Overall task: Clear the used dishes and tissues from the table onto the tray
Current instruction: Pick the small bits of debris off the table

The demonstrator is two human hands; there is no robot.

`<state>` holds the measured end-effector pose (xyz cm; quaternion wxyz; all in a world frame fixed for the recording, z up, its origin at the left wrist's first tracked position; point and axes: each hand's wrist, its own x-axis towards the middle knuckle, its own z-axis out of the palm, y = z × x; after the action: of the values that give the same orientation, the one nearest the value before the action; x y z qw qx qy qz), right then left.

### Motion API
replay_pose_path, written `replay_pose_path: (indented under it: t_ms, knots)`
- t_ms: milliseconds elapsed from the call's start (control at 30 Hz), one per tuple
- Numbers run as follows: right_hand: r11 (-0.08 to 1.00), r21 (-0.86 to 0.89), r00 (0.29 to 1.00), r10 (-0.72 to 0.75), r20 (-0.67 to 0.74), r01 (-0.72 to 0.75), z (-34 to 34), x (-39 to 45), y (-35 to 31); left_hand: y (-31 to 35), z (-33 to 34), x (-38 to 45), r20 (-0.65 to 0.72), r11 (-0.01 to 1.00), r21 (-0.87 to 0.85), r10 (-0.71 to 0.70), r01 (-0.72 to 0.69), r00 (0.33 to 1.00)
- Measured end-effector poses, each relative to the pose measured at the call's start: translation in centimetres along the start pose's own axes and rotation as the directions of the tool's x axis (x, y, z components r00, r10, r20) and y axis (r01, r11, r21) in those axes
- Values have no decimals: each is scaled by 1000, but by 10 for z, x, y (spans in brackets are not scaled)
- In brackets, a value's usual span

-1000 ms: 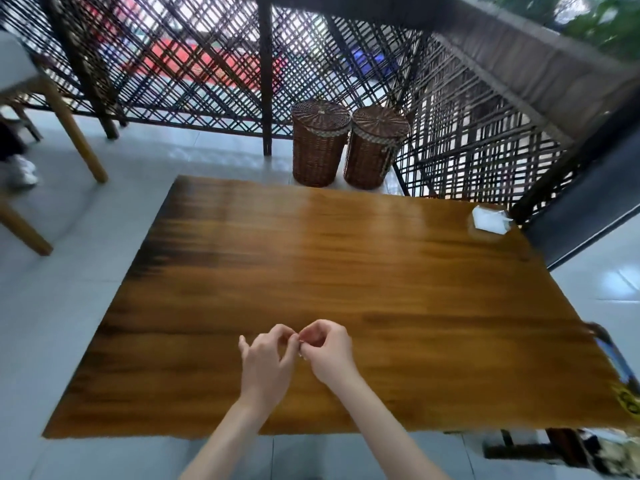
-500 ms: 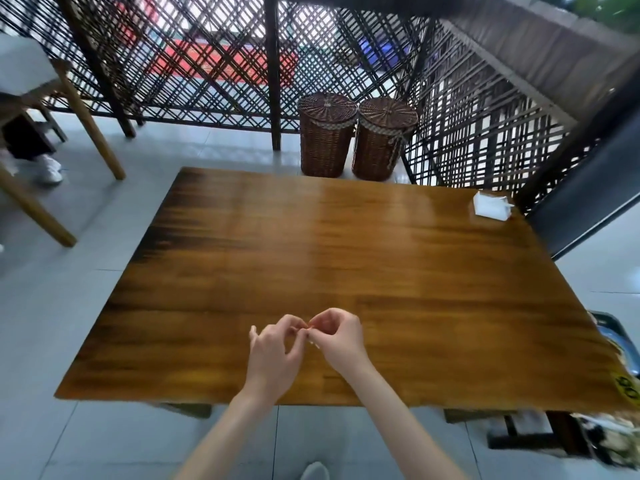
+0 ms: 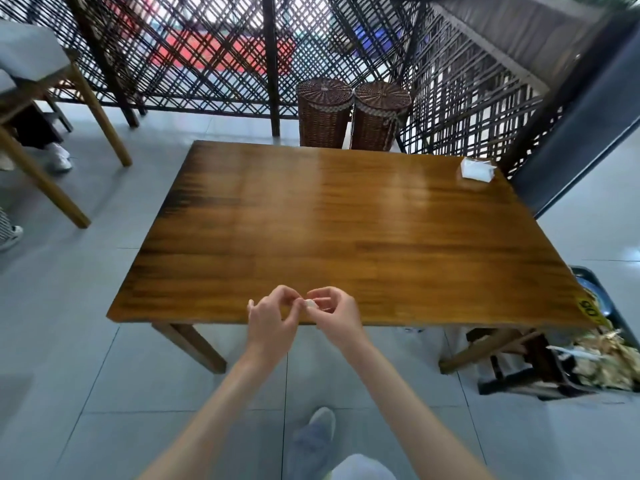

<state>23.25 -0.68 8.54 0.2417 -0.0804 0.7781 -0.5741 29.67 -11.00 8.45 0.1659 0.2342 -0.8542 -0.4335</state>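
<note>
The wooden table [image 3: 346, 220] carries only a white tissue pack [image 3: 477, 169] at its far right corner. Over the table's near edge my two hands meet. My right hand [image 3: 332, 315] pinches a tiny white scrap [image 3: 310, 304] between thumb and fingers. My left hand [image 3: 272, 318] has its fingers curled with the fingertips at the same scrap. A dark tray [image 3: 602, 306] with dishes shows partly past the table's right edge, low down.
Two lidded wicker baskets [image 3: 353, 114] stand behind the table against a dark lattice screen [image 3: 207, 46]. A wooden chair [image 3: 41, 98] and someone's feet are at the left. A low stand with clutter [image 3: 571, 365] sits under the table's right corner. My shoe [image 3: 317, 434] is on the grey tile floor.
The view has pulled back from the table, so my hands now sit over its near edge. They stay together, and a small white scrap now shows between the fingertips.
</note>
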Motion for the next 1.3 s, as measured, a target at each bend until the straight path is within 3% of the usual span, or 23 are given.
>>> replay_pose_path:
  t_ms: [300, 567, 833, 1300]
  knots:
    - [994, 105, 1000, -23, 7, 22, 3, -54, 8, -2, -18, -52, -39, 995, -96, 5, -9, 999]
    - [994, 110, 1000, -19, 5, 19, 11, -37, 8, -5, -15, -39, -50, 999, -52, -14, 11, 999]
    - [978, 206, 1000, 27, 7, -28, -3, 40, -4, -7, 16, 36, -54, 998, -26, -58, 57, 997]
    - [994, 65, 994, 87, 66, -91, -53, 240, -6, -12, 110, 211, 11, 984, 132, -125, 123, 992]
